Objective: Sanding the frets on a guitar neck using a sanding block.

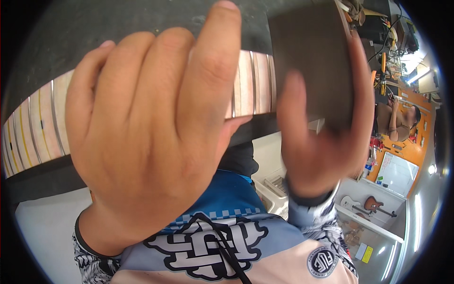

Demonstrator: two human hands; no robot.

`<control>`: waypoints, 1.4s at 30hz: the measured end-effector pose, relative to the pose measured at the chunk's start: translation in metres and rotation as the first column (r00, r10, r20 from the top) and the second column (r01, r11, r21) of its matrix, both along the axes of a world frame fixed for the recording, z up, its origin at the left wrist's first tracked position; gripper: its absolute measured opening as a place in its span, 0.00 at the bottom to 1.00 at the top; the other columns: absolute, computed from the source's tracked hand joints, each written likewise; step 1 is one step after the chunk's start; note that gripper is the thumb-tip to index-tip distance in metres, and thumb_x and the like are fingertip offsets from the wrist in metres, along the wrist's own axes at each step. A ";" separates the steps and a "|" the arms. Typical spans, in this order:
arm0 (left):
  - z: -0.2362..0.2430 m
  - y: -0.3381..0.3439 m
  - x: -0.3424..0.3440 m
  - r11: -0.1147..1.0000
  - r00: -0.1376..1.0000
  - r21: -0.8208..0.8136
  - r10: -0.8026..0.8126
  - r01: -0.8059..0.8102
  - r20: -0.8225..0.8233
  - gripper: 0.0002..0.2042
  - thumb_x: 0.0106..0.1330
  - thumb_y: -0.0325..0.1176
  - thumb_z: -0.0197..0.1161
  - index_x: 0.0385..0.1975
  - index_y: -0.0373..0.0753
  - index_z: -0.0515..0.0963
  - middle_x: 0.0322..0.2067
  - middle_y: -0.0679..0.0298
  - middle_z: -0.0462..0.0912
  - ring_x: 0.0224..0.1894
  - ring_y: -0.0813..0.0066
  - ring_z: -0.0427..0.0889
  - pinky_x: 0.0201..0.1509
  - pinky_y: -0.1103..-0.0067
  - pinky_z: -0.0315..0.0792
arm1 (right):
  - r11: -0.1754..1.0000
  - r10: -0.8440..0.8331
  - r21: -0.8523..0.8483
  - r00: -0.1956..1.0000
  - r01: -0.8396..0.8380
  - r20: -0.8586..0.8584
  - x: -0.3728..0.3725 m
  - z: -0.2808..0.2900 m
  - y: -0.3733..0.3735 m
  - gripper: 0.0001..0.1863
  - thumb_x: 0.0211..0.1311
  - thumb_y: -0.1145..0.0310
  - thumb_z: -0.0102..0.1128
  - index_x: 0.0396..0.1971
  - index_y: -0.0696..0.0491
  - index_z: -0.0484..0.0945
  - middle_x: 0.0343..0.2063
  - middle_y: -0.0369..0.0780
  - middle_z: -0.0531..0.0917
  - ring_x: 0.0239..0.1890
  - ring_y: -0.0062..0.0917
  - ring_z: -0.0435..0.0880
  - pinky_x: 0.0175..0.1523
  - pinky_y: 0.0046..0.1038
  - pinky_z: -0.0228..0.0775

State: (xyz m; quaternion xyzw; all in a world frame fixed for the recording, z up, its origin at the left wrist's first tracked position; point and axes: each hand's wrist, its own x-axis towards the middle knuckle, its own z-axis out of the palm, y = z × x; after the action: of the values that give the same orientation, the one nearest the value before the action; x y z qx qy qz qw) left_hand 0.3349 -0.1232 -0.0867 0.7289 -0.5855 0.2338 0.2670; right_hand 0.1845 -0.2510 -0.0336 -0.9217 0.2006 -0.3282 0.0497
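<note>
A pale guitar neck [57, 102] with metal frets lies across the view, from the left rim to the middle. Yellow lines and small dark marks show at its left end. My left hand [146, 109] is closed over it, fingers across the frets and thumb at the near edge; its index finger points away from me. In my right hand [321, 151] is a dark grey rectangular block [309, 52], gripped between thumb and fingers at the neck's right end. Motion blurs this hand. Whether the block touches the frets I cannot tell.
Under the neck is a dark work surface [156, 14]. Tools and cables crowd the far right. Another person [395, 120] stands by an orange tool wall [411, 154]. A whiteboard [397, 173] and guitars [373, 203] are on the right.
</note>
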 end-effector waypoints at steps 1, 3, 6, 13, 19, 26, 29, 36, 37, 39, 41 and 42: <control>0.000 -0.004 -0.001 1.000 1.000 0.007 -0.008 0.008 -0.018 0.41 0.47 0.52 0.76 0.61 0.35 0.75 0.52 0.64 0.85 0.45 0.63 0.83 0.56 0.65 0.73 | 0.997 -0.037 0.072 0.997 0.032 0.068 -0.023 -0.006 0.020 0.35 0.60 0.78 0.70 0.68 0.63 0.69 0.62 0.51 0.78 0.58 0.32 0.83 0.61 0.30 0.77; 0.008 -0.004 -0.003 1.000 1.000 0.009 -0.001 0.001 -0.016 0.41 0.48 0.52 0.76 0.60 0.34 0.75 0.53 0.64 0.85 0.45 0.62 0.83 0.56 0.65 0.73 | 0.989 -0.068 0.142 0.987 0.047 0.144 -0.047 -0.012 0.038 0.35 0.60 0.78 0.70 0.68 0.63 0.69 0.62 0.51 0.78 0.59 0.33 0.83 0.61 0.31 0.77; 0.008 -0.003 -0.005 0.999 1.000 0.029 -0.016 0.017 -0.017 0.40 0.50 0.52 0.76 0.60 0.33 0.75 0.56 0.63 0.84 0.46 0.62 0.83 0.56 0.65 0.73 | 0.953 -0.046 0.299 0.952 -0.049 0.303 -0.040 -0.014 0.030 0.35 0.60 0.78 0.71 0.68 0.63 0.70 0.62 0.50 0.79 0.60 0.33 0.83 0.62 0.31 0.77; 0.016 -0.012 -0.021 0.995 0.988 -0.009 0.093 -0.094 -0.124 0.40 0.51 0.52 0.76 0.60 0.31 0.74 0.58 0.62 0.83 0.47 0.61 0.83 0.55 0.64 0.73 | 0.995 0.056 0.085 0.998 -0.054 -0.014 -0.020 0.003 0.006 0.34 0.60 0.83 0.67 0.67 0.66 0.68 0.62 0.56 0.77 0.61 0.39 0.82 0.64 0.34 0.75; 0.007 -0.006 -0.002 1.000 1.000 0.014 -0.026 0.026 0.007 0.40 0.51 0.52 0.76 0.61 0.32 0.73 0.58 0.60 0.82 0.48 0.61 0.82 0.56 0.65 0.73 | 1.000 0.013 -0.002 0.998 -0.014 -0.057 -0.007 0.010 0.009 0.36 0.59 0.84 0.67 0.69 0.66 0.66 0.62 0.55 0.78 0.59 0.38 0.83 0.63 0.31 0.75; 0.016 -0.009 -0.011 0.996 0.999 0.087 -0.020 0.023 -0.037 0.40 0.50 0.50 0.77 0.61 0.31 0.73 0.59 0.61 0.82 0.49 0.61 0.82 0.57 0.65 0.72 | 0.981 0.143 0.106 0.973 -0.164 0.179 -0.053 -0.015 0.025 0.35 0.62 0.83 0.65 0.69 0.67 0.64 0.61 0.58 0.77 0.58 0.40 0.84 0.61 0.33 0.78; 0.011 -0.010 -0.007 0.996 0.999 0.081 -0.030 0.031 -0.016 0.41 0.50 0.49 0.77 0.61 0.31 0.73 0.60 0.61 0.82 0.49 0.61 0.82 0.57 0.66 0.72 | 0.999 0.015 0.052 0.996 -0.011 -0.083 -0.037 0.008 0.013 0.35 0.60 0.82 0.67 0.69 0.67 0.66 0.61 0.56 0.78 0.58 0.40 0.84 0.61 0.33 0.78; 0.014 -0.009 -0.009 0.997 0.999 0.062 -0.052 0.052 -0.008 0.42 0.48 0.47 0.79 0.62 0.30 0.72 0.59 0.59 0.81 0.48 0.60 0.82 0.56 0.66 0.72 | 0.985 0.087 0.142 0.995 -0.092 0.042 -0.061 -0.003 0.025 0.36 0.60 0.81 0.68 0.69 0.66 0.65 0.64 0.56 0.76 0.61 0.41 0.82 0.62 0.35 0.77; 0.001 -0.016 -0.005 0.996 0.998 0.057 -0.063 0.063 -0.008 0.42 0.48 0.47 0.79 0.62 0.30 0.72 0.59 0.59 0.81 0.48 0.60 0.82 0.56 0.66 0.72 | 0.981 0.154 0.112 0.986 -0.161 0.068 -0.073 -0.011 0.019 0.38 0.60 0.81 0.67 0.70 0.66 0.63 0.65 0.58 0.74 0.62 0.42 0.81 0.63 0.35 0.77; -0.024 -0.017 0.013 0.991 0.984 -0.122 -0.039 0.061 0.177 0.42 0.48 0.47 0.79 0.62 0.31 0.72 0.59 0.59 0.81 0.48 0.60 0.82 0.56 0.66 0.72 | 0.994 0.078 0.070 0.997 -0.078 0.006 -0.047 0.004 0.018 0.38 0.60 0.82 0.66 0.70 0.66 0.63 0.64 0.58 0.75 0.62 0.42 0.81 0.63 0.35 0.77; -0.016 -0.017 0.007 0.994 0.989 -0.090 -0.048 0.061 0.139 0.42 0.48 0.47 0.79 0.63 0.31 0.72 0.59 0.59 0.81 0.48 0.60 0.82 0.56 0.66 0.72 | 0.999 -0.010 -0.053 0.996 0.005 -0.084 -0.012 0.007 -0.003 0.38 0.59 0.83 0.67 0.71 0.66 0.63 0.64 0.57 0.76 0.60 0.41 0.83 0.63 0.34 0.77; -0.010 -0.019 0.002 0.996 0.993 -0.060 -0.057 0.063 0.101 0.42 0.48 0.47 0.79 0.63 0.31 0.72 0.58 0.59 0.82 0.48 0.60 0.82 0.56 0.66 0.72 | 0.999 -0.017 -0.053 0.997 0.012 -0.082 -0.013 0.004 -0.004 0.38 0.59 0.83 0.67 0.71 0.66 0.63 0.64 0.57 0.76 0.60 0.41 0.83 0.63 0.34 0.77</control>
State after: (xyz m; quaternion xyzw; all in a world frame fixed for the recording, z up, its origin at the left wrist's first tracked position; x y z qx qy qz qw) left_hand 0.3367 -0.1417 -0.0966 0.6897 -0.6119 0.2798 0.2675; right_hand 0.1719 -0.2550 -0.0298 -0.9340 0.2005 -0.2955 0.0147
